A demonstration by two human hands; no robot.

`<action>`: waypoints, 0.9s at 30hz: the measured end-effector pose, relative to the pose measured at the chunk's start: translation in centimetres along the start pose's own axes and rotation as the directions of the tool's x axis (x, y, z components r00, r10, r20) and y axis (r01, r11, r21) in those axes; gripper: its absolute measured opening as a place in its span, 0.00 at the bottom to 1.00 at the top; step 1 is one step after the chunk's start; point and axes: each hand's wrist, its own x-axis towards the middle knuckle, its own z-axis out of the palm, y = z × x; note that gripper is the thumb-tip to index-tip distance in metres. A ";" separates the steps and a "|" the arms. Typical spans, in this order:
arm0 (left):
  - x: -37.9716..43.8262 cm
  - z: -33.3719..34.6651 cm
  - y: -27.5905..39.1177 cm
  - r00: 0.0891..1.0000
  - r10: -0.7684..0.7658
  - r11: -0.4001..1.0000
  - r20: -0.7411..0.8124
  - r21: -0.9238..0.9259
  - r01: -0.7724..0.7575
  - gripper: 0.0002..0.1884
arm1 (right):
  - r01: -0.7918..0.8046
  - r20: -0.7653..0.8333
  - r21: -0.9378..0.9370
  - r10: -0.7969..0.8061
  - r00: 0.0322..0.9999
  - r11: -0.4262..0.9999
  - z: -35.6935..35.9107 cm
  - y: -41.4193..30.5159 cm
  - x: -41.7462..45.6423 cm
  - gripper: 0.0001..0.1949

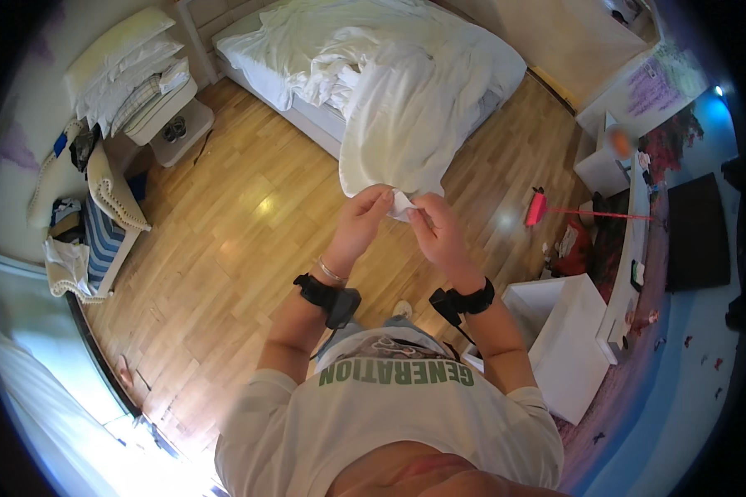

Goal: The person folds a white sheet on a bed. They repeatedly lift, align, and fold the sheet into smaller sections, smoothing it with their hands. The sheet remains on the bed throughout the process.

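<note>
A white duvet or bed cover point(398, 136) trails off the bed towards me, its near end raised off the floor. Between my fingertips is a small folded bit of white cloth, which looks like the edge of that cover. My left hand point(367, 214) pinches it from the left with thumb and fingers. From the right, my right hand point(438, 230) grips the same bit, a short gap from the left. The rest of the cover lies rumpled across the bed point(311, 121), and folds hide how its far part lies.
Stacked pillows point(124, 68) rest on a stand at the left, beside a studded armchair point(109, 230) holding clothes. A red broom point(538, 208) stands at the right near a white cabinet point(566, 348) and long desk point(628, 279). Wooden floor point(224, 223) lies between.
</note>
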 end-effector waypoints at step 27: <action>-0.1 2.3 -3.1 0.965 -0.263 0.867 0.009 -0.436 0.240 0.07 | -0.153 0.046 0.065 0.150 0.988 0.986 -1.3 3.6 -2.2 0.01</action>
